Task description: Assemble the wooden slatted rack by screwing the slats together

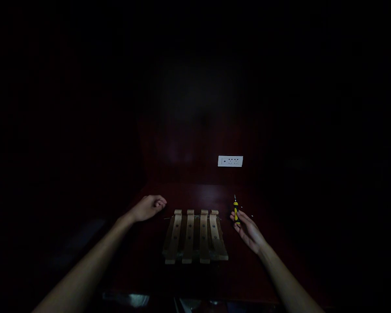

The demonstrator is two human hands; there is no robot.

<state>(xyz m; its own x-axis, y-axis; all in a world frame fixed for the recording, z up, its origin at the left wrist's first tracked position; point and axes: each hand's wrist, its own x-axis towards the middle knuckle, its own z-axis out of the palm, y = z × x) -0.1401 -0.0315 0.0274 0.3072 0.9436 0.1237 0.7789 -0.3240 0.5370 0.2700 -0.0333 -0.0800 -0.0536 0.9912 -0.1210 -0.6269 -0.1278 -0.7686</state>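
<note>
A yellow and black screwdriver (236,214) points upward in my right hand (247,229), its metal tip away from me. My fingers are closed around its handle, to the right of the wooden piece. My left hand (147,208) is beyond the left side of that piece, apart from it, with the fingers curled in. Whatever is inside those fingers, if anything, is hidden. Between my hands lies the wooden piece: several pale slats (189,248) run front to back over a darker rough board (197,237). Dark round marks, perhaps screw heads, dot the slats.
Everything rests on a dark red table (195,278). A few tiny light bits (252,216) lie right of the screwdriver. A white socket panel (230,161) is set in the dark back wall. Shiny objects (138,300) show below the table's near edge. The surroundings are very dark.
</note>
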